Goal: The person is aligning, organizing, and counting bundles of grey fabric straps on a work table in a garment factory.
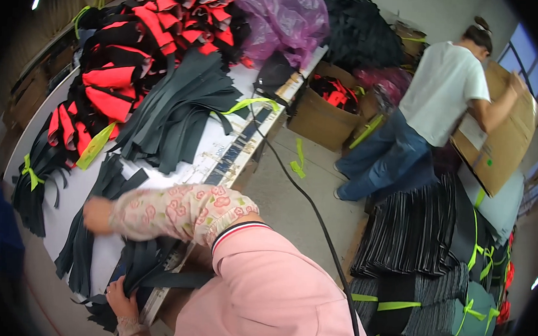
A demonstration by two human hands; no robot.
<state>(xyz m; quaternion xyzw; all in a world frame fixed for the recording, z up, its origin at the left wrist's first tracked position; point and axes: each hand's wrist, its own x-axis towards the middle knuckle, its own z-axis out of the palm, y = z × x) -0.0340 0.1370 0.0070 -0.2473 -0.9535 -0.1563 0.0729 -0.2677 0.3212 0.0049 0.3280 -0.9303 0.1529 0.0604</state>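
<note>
My left hand (122, 301), low in the view near the table's edge, is closed on dark grey fabric strips (170, 279). Farther up, my right hand (97, 215) reaches across the table in a flowered sleeve. Motion blurs its fingers, so whether it holds anything is unclear. Beneath and beside it lie long dark strips (79, 252) on the white tabletop (107, 258). A larger fanned bundle of dark grey strips (174, 113) rests beyond my right arm. Another bundle (33, 193), tied with a yellow-green band, hangs over the table's far left side.
Red-and-black fabric pieces (114, 84) are heaped at the back beside a purple plastic bag (284, 21). A black cable (304, 195) runs past my right side. A person (433, 98) handles a cardboard sheet (499, 133) near stacked dark panels (407, 232). An open carton (321, 116) stands on the floor.
</note>
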